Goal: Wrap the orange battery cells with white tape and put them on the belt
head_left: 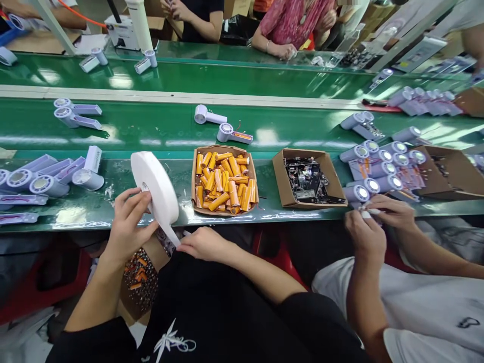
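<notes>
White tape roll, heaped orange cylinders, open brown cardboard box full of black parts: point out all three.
White tape roll (162, 187): head view, on its outer curved surface.
Heaped orange cylinders (219, 180): head view, on one near the middle.
Open brown cardboard box full of black parts (281, 181): head view, on its left wall.

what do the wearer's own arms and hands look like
The left hand and right hand are bare, without gloves. Both forearms are bare too, below loose black sleeves. The black shirt has a white, leaf-like design on it.
</notes>
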A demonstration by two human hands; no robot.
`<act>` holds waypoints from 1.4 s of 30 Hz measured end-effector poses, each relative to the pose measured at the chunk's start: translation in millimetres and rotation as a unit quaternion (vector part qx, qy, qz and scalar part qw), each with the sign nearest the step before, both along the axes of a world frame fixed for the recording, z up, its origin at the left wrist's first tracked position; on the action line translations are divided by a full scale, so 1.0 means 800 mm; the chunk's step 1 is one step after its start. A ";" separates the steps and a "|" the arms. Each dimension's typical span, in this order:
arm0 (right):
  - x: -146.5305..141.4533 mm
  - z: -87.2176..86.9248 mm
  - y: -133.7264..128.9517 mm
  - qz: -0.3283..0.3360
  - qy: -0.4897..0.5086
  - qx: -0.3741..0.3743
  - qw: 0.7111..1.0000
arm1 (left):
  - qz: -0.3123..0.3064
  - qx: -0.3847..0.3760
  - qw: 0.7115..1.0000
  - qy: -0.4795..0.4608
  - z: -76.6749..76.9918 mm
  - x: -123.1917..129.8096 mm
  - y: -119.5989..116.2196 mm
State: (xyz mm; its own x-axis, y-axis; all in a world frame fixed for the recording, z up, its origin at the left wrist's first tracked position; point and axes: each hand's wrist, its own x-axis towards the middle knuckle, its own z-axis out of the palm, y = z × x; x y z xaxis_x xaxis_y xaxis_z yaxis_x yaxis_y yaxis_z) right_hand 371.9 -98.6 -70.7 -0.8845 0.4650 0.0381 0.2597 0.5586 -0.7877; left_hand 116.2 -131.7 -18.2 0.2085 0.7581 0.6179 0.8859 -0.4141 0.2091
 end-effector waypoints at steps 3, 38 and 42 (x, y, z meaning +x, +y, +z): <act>0.028 0.032 0.043 -0.003 -0.008 0.071 0.997 | 0.002 0.019 1.000 0.018 -0.003 -0.001 0.001; 0.072 0.108 0.175 -0.142 0.285 -0.371 0.872 | -0.013 -0.008 0.998 0.063 -0.012 0.041 0.008; 0.078 0.120 0.148 -0.146 0.221 -0.244 0.933 | -0.008 -0.009 0.994 0.106 -0.003 0.046 0.007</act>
